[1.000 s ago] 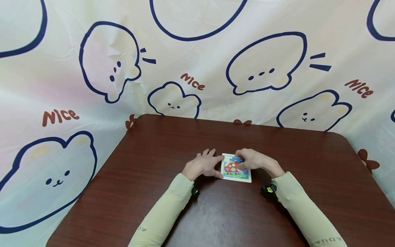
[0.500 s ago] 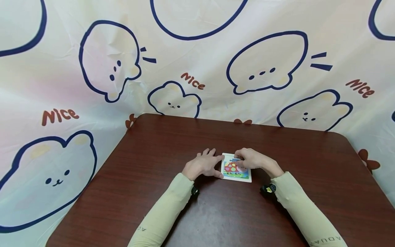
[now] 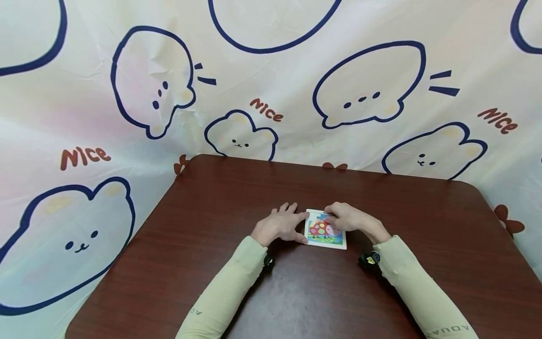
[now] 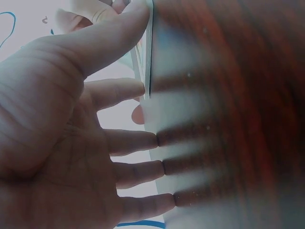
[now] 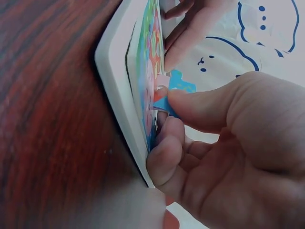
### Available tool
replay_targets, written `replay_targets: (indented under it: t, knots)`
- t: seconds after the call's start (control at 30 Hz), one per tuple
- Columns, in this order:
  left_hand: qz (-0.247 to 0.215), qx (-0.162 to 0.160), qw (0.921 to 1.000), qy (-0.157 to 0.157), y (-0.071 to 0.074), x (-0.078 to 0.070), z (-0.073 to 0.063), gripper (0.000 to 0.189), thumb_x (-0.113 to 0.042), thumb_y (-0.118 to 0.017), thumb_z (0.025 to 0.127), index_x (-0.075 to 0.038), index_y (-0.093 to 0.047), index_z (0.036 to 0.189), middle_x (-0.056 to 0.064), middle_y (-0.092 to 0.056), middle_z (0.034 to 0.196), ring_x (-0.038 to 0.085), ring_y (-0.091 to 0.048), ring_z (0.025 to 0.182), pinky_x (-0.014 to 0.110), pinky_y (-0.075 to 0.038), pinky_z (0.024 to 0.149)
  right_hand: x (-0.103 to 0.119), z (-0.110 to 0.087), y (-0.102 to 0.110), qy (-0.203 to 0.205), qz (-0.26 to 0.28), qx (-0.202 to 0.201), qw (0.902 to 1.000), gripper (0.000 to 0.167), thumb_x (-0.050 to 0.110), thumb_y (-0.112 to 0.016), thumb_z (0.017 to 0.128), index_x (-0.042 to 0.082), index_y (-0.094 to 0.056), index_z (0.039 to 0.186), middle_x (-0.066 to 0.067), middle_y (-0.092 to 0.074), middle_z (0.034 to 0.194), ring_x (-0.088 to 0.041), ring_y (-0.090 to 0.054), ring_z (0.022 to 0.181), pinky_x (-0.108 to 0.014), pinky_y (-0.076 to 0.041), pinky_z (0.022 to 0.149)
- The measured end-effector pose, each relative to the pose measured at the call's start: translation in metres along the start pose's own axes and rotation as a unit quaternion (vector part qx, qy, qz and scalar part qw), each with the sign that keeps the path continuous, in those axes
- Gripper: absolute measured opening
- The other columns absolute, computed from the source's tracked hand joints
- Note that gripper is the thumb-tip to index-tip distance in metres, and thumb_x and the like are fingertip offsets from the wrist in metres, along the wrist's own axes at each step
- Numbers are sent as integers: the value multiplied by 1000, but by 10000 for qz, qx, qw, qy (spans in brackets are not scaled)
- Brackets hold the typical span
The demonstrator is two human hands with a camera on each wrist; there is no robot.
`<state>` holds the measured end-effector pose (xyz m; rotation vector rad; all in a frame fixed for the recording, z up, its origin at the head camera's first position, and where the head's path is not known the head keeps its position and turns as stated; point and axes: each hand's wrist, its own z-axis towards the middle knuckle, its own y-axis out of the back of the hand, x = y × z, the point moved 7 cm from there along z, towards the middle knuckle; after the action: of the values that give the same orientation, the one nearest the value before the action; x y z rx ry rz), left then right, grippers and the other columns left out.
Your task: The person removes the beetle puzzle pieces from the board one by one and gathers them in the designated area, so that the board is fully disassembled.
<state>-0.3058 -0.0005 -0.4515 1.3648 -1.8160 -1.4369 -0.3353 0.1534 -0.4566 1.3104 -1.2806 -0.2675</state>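
Observation:
A small jigsaw puzzle with a red spotted ladybug picture lies flat in its white frame. My left hand rests at the frame's left side, thumb and index finger touching its edge. In the left wrist view, the left hand's fingers are spread and straight. Over the upper right of the puzzle, my right hand pinches a blue puzzle piece between thumb and fingers. That piece stands tilted up from the picture in the right wrist view. Its lower end is partly hidden by the fingers.
The dark brown wooden table extends around the puzzle on all sides. A pale curtain printed with cartoon bears hangs behind the table and along its left side.
The right thumb has shifted up and away from the viewer, showing more of the ladybug's pink face. The left hand and frame have stayed in place.

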Motion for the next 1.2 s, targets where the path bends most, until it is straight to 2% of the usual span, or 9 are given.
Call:
replay_targets:
  t: [0.33, 0.6, 0.73, 0.87, 1.07, 1.2]
  knots:
    - [10, -28, 10000, -3, 1, 0, -1, 79, -57, -66, 87, -32, -32, 154, 11, -19, 165, 35, -15, 152, 56, -23, 118, 1, 2, 0, 6, 30, 183, 9998, 16, 10, -50, 101, 6, -64, 106, -3, -62, 88, -14, -54, 74, -26, -45, 66]
    - [-18, -9, 10000, 19, 1, 3, -3, 79, -58, -65, 87, -32, -31, 154, 10, -17, 165, 35, -14, 152, 56, -22, 119, 1, 2, 4, 57, 146, 122, 9998, 13, 11, -54, 100, 8, -66, 104, -4, -62, 89, -15, -55, 77, -28, -46, 69]
    - [-56, -19, 10000, 42, 0, 5, -4, 80, -58, -66, 87, -33, -32, 154, 10, -17, 165, 34, -14, 152, 56, -22, 119, -1, 0, 8, 53, 306, 170, 9994, 12, 12, -56, 99, 10, -67, 101, -5, -62, 87, -14, -55, 66, -28, -46, 60]
    - [-88, -51, 9999, 67, 0, 5, -4, 79, -58, -67, 86, -33, -33, 153, 10, -18, 165, 34, -14, 152, 55, -22, 119, -5, -5, 16, 34, 464, 203, 9987, 9, 13, -58, 98, 9, -65, 102, -7, -63, 87, -15, -53, 55, -29, -47, 52]
    - [-91, -52, 9999, -14, -1, 1, -1, 79, -57, -66, 87, -34, -32, 154, 9, -17, 165, 34, -13, 153, 55, -21, 120, -19, -19, 30, -154, 569, 51, 9982, 5, 12, -64, 95, 10, -60, 98, -9, -61, 84, -19, -56, 59, -31, -50, 55]
    - [-30, 0, 10000, -14, -2, 0, -1, 78, -57, -65, 87, -35, -31, 154, 9, -15, 166, 34, -12, 153, 54, -20, 120, -32, -28, 34, -259, 668, 26, 9974, 5, 13, -63, 95, 10, -59, 97, -11, -61, 83, -21, -58, 63, -33, -51, 58]
